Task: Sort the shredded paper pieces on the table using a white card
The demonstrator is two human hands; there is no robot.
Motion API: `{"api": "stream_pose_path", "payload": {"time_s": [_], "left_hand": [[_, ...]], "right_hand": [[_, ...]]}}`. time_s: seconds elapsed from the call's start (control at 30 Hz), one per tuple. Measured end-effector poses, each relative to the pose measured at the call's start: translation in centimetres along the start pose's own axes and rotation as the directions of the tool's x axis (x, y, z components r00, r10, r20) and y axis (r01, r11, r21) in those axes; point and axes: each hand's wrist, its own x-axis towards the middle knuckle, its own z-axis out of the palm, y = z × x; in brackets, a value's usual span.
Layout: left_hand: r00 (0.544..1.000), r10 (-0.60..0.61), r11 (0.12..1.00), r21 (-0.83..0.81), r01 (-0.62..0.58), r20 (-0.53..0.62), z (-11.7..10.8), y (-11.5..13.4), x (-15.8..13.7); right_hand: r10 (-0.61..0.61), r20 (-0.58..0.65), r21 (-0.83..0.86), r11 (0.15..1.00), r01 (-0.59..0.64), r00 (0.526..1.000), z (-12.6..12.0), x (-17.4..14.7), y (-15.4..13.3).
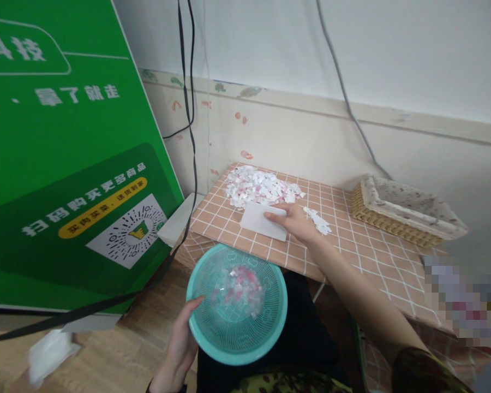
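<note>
My left hand grips the rim of a teal plastic colander, thumb over the edge, just below the table's front edge. White and pink paper scraps lie in the bottom of it. Over the table, my right hand pinches a flat white card by its right side. Right behind the card spreads a pile of white and pink paper scraps. A smaller group of white scraps lies to the right of that hand.
The table has a brown checked cloth. A lined wicker basket stands against the wall at the right. A large green machine fills the left, with black cables hanging beside it. A blurred white object shows at lower left.
</note>
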Motion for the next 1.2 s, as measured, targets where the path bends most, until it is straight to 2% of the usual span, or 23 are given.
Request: {"api": "stream_pose_path", "payload": {"time_s": [0.13, 0.3, 0.5, 0.63, 0.8, 0.93, 1.07, 1.2], "left_hand": [[1.0, 0.0, 1.0, 0.005, 0.0, 0.014, -0.1, 0.0, 0.0], [1.0, -0.005, 0.999, 0.044, 0.004, 0.015, 0.0, -0.1, 0.0], [1.0, -0.002, 1.0, 0.024, 0.002, 0.009, 0.1, -0.1, -0.1], [1.0, 0.0, 1.0, 0.011, 0.0, 0.011, 0.0, -0.1, 0.0], [1.0, -0.005, 1.0, 0.014, 0.005, 0.003, 0.3, 0.1, -0.3], [1.0, -0.007, 1.0, 0.023, 0.007, 0.008, 0.4, 0.1, -0.4], [1.0, -0.002, 1.0, 0.03, 0.002, -0.002, 0.3, 0.0, -0.5], [1.0, -0.005, 1.0, 0.012, 0.005, -0.007, 0.4, -0.1, -0.5]], "right_hand": [[-0.087, -0.05, -0.152, 0.985, 0.079, 0.995, -1.5, 0.1, 0.4], [-0.146, -0.172, -0.203, 0.973, 0.11, 0.974, -2.4, 0.4, 1.8], [-0.204, -0.133, -0.204, 0.963, 0.175, 0.97, -2.1, 0.5, 1.9], [-0.177, -0.096, -0.197, 0.968, 0.155, 0.98, -2.9, 0.9, 1.8], [-0.146, -0.204, -0.083, 0.988, 0.131, 0.968, -3.7, 0.5, 2.3], [-0.08, -0.263, -0.093, 0.994, 0.057, 0.961, -3.8, -1.2, 3.2], [-0.029, -0.369, -0.1, 0.995, -0.009, 0.929, -3.8, -2.2, 4.1], [-0.026, -0.332, -0.118, 0.993, -0.014, 0.943, -3.5, -1.7, 4.2]]}}
